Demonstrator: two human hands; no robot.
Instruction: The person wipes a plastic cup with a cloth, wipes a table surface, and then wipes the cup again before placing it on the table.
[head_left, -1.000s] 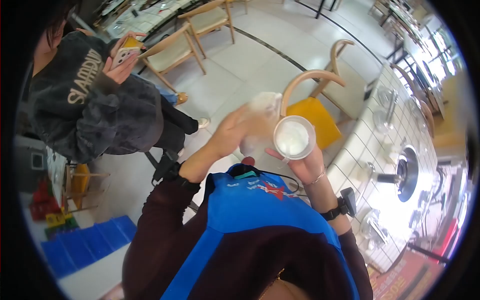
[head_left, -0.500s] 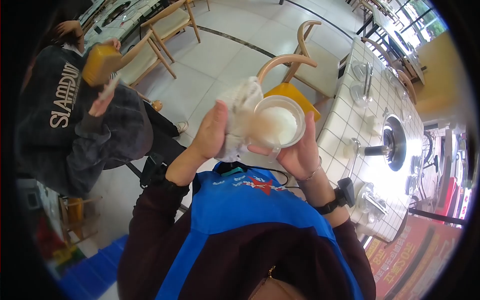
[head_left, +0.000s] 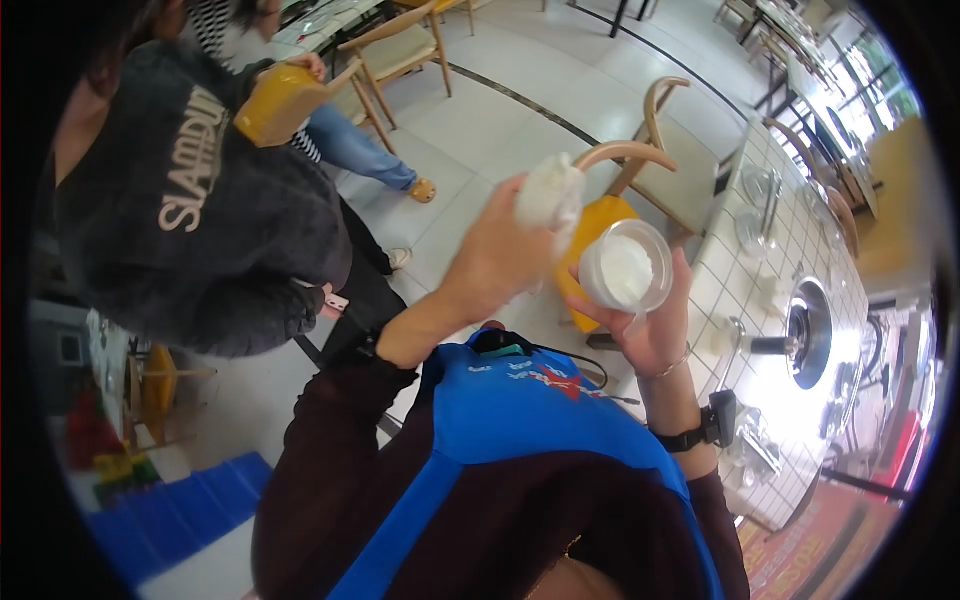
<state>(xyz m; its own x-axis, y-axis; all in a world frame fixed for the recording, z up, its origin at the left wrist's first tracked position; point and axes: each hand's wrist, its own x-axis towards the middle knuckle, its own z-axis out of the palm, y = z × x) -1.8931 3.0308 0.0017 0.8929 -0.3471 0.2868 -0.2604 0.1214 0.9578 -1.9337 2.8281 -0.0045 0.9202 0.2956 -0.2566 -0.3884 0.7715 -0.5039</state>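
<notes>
My left hand (head_left: 492, 245) is closed around a bunched white cloth (head_left: 552, 200), raised to the left of the cup and apart from it. Slight blur softens the cloth and fingers. In my right hand (head_left: 655, 325) rests a clear plastic cup (head_left: 660, 265), tilted so its opening faces me. White, powdery-looking contents (head_left: 628, 270) show inside it. The fingers of this hand curl under and around the cup's lower side. Behind the cup is a yellow chair seat or stool (head_left: 600, 222).
A white tiled table (head_left: 700, 330) with a round metal pot (head_left: 810, 335) and glassware runs along the right. At left stands a person in a dark sweatshirt (head_left: 200, 230), near a yellow container (head_left: 278, 105). Wooden chairs (head_left: 680, 190) stand ahead. Blue bins (head_left: 190, 520) are at lower left.
My left hand has lifted the cloth up and away from the cup. The cup now sits farther right in view. The person at left has lowered one hand; another person's leg has appeared.
</notes>
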